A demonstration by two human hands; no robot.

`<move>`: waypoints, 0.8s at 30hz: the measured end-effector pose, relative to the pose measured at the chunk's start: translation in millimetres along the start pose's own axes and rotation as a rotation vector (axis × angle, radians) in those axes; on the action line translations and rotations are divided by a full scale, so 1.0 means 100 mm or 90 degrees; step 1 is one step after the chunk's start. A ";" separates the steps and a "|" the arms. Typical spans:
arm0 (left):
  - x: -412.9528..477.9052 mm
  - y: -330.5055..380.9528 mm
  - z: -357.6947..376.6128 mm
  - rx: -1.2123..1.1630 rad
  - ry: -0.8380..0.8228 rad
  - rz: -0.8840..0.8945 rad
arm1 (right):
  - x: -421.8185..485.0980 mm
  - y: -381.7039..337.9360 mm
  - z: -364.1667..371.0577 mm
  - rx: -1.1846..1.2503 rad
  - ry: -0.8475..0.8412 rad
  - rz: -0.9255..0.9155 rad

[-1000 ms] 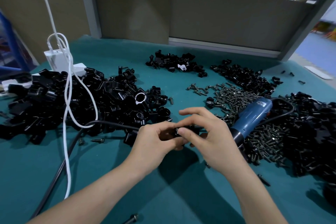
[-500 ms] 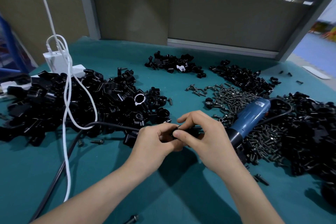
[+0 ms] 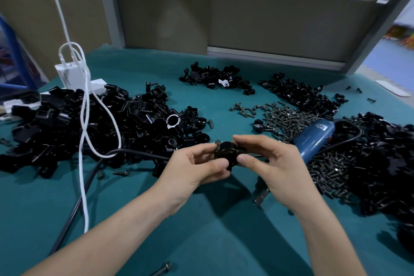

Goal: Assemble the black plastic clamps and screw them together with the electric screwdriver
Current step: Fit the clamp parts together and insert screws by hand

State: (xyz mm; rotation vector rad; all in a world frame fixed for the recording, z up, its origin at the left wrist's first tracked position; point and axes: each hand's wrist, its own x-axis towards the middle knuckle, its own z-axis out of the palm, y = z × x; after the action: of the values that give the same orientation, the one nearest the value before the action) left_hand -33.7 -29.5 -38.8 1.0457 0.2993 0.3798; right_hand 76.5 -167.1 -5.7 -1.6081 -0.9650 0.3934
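Observation:
A black plastic clamp (image 3: 226, 153) is held above the teal table between both hands. My left hand (image 3: 197, 168) pinches its left side with thumb and fingers. From the right, my right hand (image 3: 271, 163) pinches the same clamp. A small screw head shows at the clamp's top left. The blue electric screwdriver (image 3: 313, 139) lies on the table just right of my right hand, its tip hidden behind that hand. A heap of loose screws (image 3: 289, 116) lies behind it.
Large piles of black clamp parts lie at the left (image 3: 89, 127), far centre (image 3: 215, 79), far right (image 3: 302, 94) and right (image 3: 385, 161). A white charger (image 3: 67, 74) with white cable (image 3: 84, 141) and a black cord (image 3: 74, 210) cross the left side. Single screws lie near the front edge (image 3: 163, 268).
My hands have drawn slightly apart and turned the clamp, so more of it shows between the fingers. The screwdriver has not moved.

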 end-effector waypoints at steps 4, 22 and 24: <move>0.00 0.00 0.00 -0.005 -0.002 0.023 | -0.01 -0.02 0.00 0.051 0.026 0.006; -0.07 -0.01 0.03 0.195 0.001 0.200 | -0.06 -0.04 0.37 0.353 0.069 0.058; -0.08 -0.01 0.02 0.216 -0.002 0.211 | -0.08 -0.05 0.39 0.356 0.064 0.058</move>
State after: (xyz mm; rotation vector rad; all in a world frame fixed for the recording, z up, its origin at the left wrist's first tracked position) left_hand -39.5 -35.1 -38.7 1.4349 0.1899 0.6398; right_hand 42.4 -148.0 -14.1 -1.1489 -0.6316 0.5812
